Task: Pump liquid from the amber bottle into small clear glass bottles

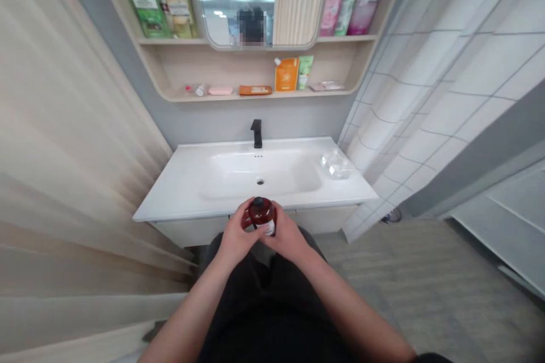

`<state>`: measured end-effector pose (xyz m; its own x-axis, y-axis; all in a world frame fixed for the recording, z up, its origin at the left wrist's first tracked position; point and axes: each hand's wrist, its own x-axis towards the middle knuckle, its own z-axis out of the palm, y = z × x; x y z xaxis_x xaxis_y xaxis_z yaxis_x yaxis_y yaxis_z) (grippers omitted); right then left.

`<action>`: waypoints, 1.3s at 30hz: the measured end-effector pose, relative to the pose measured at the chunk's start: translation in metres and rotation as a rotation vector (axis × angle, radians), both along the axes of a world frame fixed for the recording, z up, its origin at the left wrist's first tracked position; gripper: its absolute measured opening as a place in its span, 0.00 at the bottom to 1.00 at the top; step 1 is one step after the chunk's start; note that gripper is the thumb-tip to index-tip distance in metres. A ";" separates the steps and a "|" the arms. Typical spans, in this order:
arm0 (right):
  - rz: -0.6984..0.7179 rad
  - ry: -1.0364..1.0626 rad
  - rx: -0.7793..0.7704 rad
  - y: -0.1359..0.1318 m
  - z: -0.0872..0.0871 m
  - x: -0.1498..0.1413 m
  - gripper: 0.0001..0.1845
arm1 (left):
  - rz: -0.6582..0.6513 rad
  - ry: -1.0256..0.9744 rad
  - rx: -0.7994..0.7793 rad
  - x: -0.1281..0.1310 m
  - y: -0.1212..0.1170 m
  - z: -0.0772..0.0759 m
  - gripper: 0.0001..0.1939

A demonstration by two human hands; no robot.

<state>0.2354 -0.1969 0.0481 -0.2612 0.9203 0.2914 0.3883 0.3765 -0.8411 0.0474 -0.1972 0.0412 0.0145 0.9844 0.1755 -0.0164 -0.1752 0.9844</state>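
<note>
Both hands hold a dark red-brown bottle (pixel 261 212) with a black cap and a white label, close to my body at the front edge of the washbasin (pixel 187 176). My left hand (pixel 238 235) wraps the bottle's left side, its thumb across the front near the label. Around the right side closes my right hand (pixel 286 232), with its thumb also at the front. The bottle stands upright, cap upward. The fingers behind it are mostly hidden.
A black faucet (pixel 257 134) rises behind the basin. On the countertop's right lies a clear container (pixel 336 164). Above, a shelf (pixel 170 93) carries an orange pouch (pixel 286 75), a green tube (pixel 305 72) and small items. Bottles flank the mirror (pixel 238 5). A curtain (pixel 85 142) hangs at left.
</note>
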 end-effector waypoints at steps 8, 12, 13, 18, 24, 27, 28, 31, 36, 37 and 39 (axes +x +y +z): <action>-0.480 0.020 0.076 0.055 -0.023 0.121 0.43 | -0.011 0.532 0.245 -0.045 0.056 -0.008 0.33; -0.871 0.081 0.102 0.104 -0.037 0.224 0.46 | 0.256 1.011 0.188 -0.125 0.115 -0.026 0.28; -0.925 0.054 0.116 0.114 -0.040 0.244 0.45 | 0.276 1.110 0.157 -0.142 0.127 -0.032 0.31; -0.998 0.001 0.059 0.150 -0.050 0.284 0.41 | 0.230 1.395 -0.058 -0.178 0.155 -0.051 0.35; -1.136 -0.135 0.208 0.139 -0.046 0.268 0.46 | 0.197 1.461 -0.088 -0.170 0.152 -0.050 0.35; -1.190 -0.260 0.396 0.125 -0.037 0.245 0.38 | 0.190 1.460 -0.103 -0.169 0.152 -0.048 0.34; -1.138 -0.289 0.407 0.123 -0.034 0.233 0.32 | 0.188 1.464 -0.110 -0.169 0.152 -0.048 0.33; -0.735 -0.377 0.321 0.132 -0.030 0.183 0.18 | 0.190 1.478 -0.124 -0.168 0.152 -0.045 0.31; -0.276 -0.530 0.054 0.168 -0.037 0.107 0.16 | 0.176 1.491 -0.126 -0.164 0.148 -0.039 0.30; -0.270 -0.563 -0.006 0.172 -0.039 0.099 0.17 | 0.170 1.494 -0.129 -0.164 0.148 -0.038 0.31; -0.256 -0.622 -0.074 0.177 -0.045 0.090 0.19 | 0.164 1.497 -0.134 -0.164 0.147 -0.036 0.31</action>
